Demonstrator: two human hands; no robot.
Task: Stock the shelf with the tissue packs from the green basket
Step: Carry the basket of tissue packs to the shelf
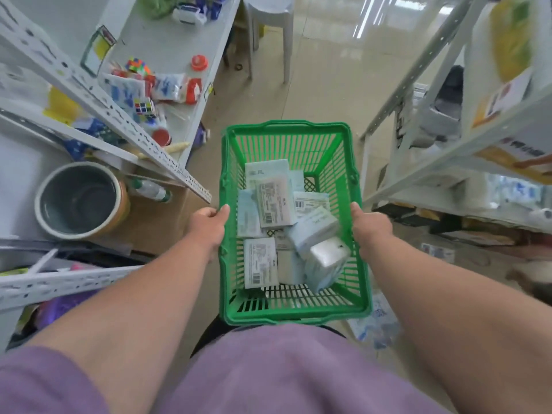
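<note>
A green plastic basket [286, 135] hangs in front of my body, above the tiled floor. Several pale blue and white tissue packs [274, 204] lie jumbled in its bottom, some label side up. My left hand [209, 224] grips the basket's left rim, thumb over the edge. My right hand [370, 227] grips the right rim the same way. A white metal shelf unit [448, 162] stands to the right, another white shelf unit [167, 55] to the left.
The left shelf holds puzzle cubes [145, 107], red lids and packets. A grey bucket [80, 201] and a bottle [152, 191] sit low on the left. A white plastic stool [268, 13] stands ahead in the aisle. Packaged goods lie on the floor by my right.
</note>
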